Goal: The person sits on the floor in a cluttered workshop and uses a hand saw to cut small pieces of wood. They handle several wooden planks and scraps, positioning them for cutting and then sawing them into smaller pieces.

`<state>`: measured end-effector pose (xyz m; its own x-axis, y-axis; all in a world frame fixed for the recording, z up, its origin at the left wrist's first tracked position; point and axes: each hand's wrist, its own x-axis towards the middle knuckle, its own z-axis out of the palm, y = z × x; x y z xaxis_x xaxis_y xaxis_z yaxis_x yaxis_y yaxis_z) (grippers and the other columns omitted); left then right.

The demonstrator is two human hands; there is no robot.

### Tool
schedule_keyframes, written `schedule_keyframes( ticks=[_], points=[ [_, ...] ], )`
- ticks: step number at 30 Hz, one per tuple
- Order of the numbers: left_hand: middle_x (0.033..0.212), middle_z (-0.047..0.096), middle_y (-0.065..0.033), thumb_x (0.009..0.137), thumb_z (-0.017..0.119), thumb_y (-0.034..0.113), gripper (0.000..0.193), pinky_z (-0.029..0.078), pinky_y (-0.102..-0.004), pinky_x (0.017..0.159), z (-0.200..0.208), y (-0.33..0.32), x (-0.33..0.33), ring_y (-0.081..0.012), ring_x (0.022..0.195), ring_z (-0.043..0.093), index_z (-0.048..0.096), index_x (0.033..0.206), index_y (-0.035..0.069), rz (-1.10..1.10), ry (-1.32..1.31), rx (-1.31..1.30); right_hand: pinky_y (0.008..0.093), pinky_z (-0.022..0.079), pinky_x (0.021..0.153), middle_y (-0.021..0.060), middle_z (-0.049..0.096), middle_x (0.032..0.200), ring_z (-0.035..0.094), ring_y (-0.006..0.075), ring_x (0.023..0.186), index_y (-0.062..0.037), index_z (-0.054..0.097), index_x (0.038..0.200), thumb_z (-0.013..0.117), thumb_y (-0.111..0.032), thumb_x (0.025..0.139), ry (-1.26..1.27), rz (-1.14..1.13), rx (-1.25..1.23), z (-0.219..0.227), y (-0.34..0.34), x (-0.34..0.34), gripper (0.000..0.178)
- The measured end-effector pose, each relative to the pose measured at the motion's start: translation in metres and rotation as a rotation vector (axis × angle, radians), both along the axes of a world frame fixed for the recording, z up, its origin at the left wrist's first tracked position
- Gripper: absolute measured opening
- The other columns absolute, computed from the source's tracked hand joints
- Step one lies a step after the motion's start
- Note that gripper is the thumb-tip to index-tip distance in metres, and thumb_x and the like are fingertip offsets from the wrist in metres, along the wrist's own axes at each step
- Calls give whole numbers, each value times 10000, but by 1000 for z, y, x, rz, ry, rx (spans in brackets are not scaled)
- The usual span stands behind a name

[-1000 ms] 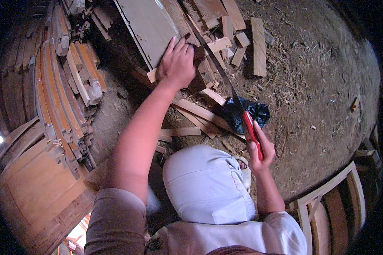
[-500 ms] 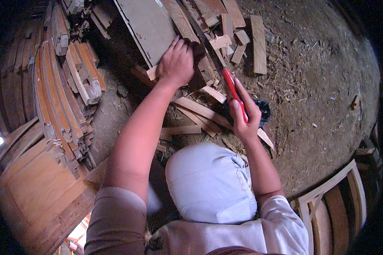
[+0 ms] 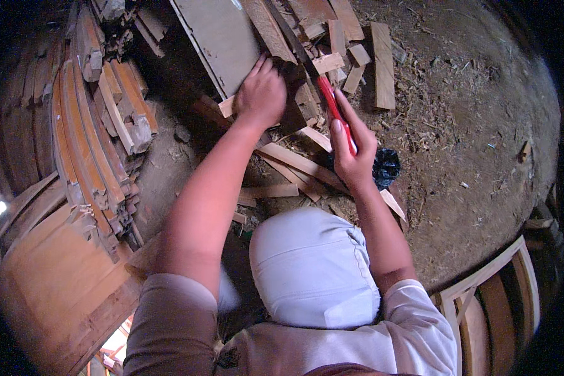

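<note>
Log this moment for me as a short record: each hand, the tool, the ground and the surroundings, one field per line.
Left hand: the left hand is at the near end of a flat grey board; its exact grip is unclear
Right hand: the right hand is closed around the red handle of a handsaw
Tool: long dark metal saw blade, pointing away from the person
Ground: pale rectangular wood offcuts, scattered shavings, crumpled black plastic beside the right wrist
Left side: stacked long brown wooden pieces
Lower right: pale wooden frame
</note>
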<state>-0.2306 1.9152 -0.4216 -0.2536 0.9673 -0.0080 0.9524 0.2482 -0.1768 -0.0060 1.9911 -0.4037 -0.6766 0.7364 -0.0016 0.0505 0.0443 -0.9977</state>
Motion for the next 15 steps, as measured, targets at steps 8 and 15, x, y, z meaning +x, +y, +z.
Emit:
schedule_keyframes(
  ticks=[8, 15],
  points=[
    [1221, 641, -287, 816, 526, 96, 358, 341, -467, 1203, 10, 4, 7, -424, 1281, 545, 630, 1106, -85, 50, -171, 118, 283, 537, 764, 191, 732, 1176, 708, 191, 767, -4, 543, 1460, 614, -81, 877, -123, 113, 255, -23, -45, 146, 592],
    [1288, 614, -312, 846, 519, 103, 305, 356, -472, 1186, 13, 2, 6, -437, 1316, 523, 667, 1043, -78, 79, -108, -74, 315, 550, 770, 213, 723, 1193, 720, 214, 787, -4, 559, 1440, 609, -46, 898, -56, 80, 117, -16, -23, 67, 547]
  ],
)
